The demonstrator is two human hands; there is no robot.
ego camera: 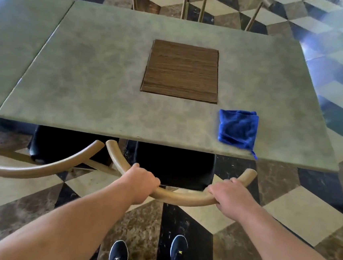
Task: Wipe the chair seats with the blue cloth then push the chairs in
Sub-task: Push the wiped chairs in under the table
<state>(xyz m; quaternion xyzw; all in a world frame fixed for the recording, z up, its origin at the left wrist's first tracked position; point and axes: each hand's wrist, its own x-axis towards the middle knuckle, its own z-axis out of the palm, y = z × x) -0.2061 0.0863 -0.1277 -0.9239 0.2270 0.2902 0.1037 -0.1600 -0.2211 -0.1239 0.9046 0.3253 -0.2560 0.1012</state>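
Note:
A folded blue cloth (237,129) lies on the grey table (107,86) near its front right edge, with one corner hanging over. Directly before me is a chair with a curved wooden back rail (183,198) and a black seat (173,165) that sits mostly under the table. My left hand (142,182) grips the left part of that rail and my right hand (229,195) grips the right part. A second chair with a similar rail (37,169) and black seat (60,146) stands to the left, also tucked under the table.
A brown wooden panel (181,71) is set in the middle of the table. A second grey table (18,37) adjoins on the left. Chair legs (201,7) show beyond the far edge. My two black shoes (148,255) stand on the patterned tile floor.

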